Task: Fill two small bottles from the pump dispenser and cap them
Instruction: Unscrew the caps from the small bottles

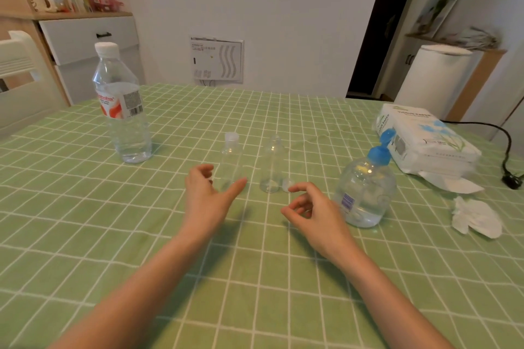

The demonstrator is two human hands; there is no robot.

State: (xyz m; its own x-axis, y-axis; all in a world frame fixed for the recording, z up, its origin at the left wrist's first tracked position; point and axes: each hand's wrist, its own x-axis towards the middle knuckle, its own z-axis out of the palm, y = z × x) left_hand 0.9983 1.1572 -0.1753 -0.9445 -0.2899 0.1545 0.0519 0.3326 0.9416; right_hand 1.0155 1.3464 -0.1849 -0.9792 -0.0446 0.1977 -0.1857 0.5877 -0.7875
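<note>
Two small clear bottles stand upright mid-table. The left small bottle (pixel 230 163) has its cap on. The right small bottle (pixel 272 167) has an open neck, and a small clear cap (pixel 285 186) lies at its base. My left hand (pixel 208 195) hovers just in front of the capped bottle, fingers relaxed and apart, holding nothing. My right hand (pixel 307 208) is in front of the open bottle, fingers loosely curled, its fingertip close to the loose cap, holding nothing. The pump dispenser (pixel 365 191), clear with a blue pump head, stands to the right of my right hand.
A tall water bottle (pixel 122 105) with a white cap stands at the left. A tissue pack (pixel 425 139) lies at the right, a crumpled tissue (pixel 475 217) in front of it. A black cable (pixel 507 156) runs along the right edge. The green checked tablecloth (pixel 255 278) covers the table.
</note>
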